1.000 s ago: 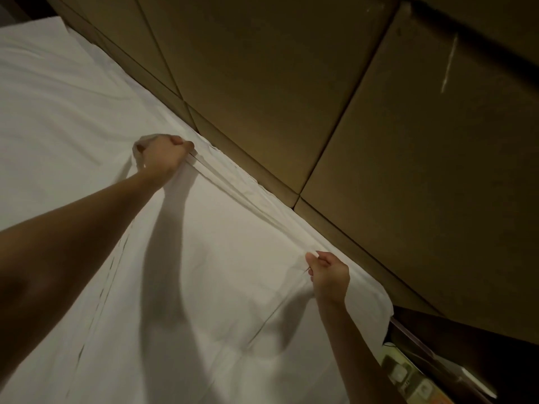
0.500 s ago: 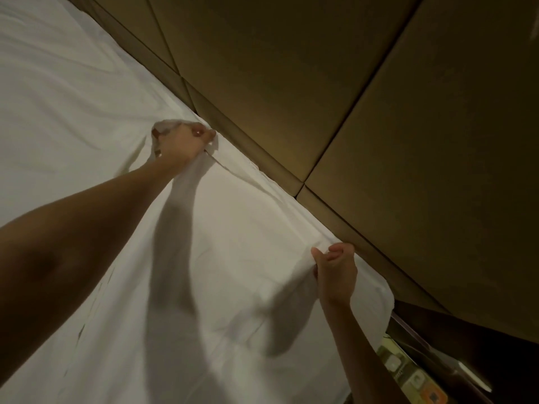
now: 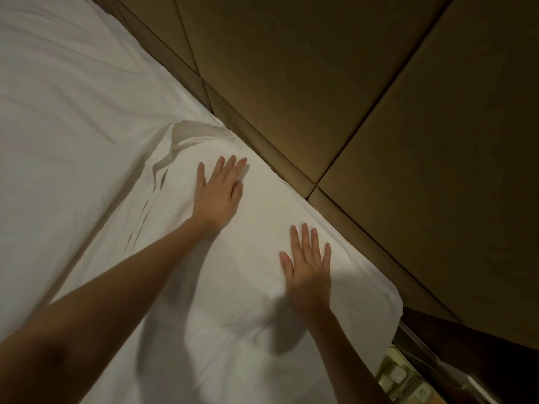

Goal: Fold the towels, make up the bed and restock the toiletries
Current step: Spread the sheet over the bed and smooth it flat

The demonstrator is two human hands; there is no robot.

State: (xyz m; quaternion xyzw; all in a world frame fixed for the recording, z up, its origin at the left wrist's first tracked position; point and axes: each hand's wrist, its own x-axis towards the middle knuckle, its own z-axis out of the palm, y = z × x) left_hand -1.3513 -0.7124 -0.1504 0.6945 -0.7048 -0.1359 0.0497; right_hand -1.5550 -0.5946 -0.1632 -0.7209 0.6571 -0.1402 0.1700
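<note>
A white top sheet covers the near part of the bed, its far edge lying along the headboard. A bunched fold of the sheet stands up at its left corner, over the white bed surface beyond. My left hand lies flat on the sheet with fingers spread, close to the headboard. My right hand also rests palm down and open on the sheet, nearer the bed's right corner. Neither hand holds anything.
A padded brown headboard made of large panels runs diagonally along the bed's far edge. At the lower right, beside the bed corner, a dark nightstand carries a panel of switches.
Both hands let go of the sheet's edge that they gripped earlier and now lie flat and open on it. The sheet's edge now reaches the headboard, and the view has shifted closer.
</note>
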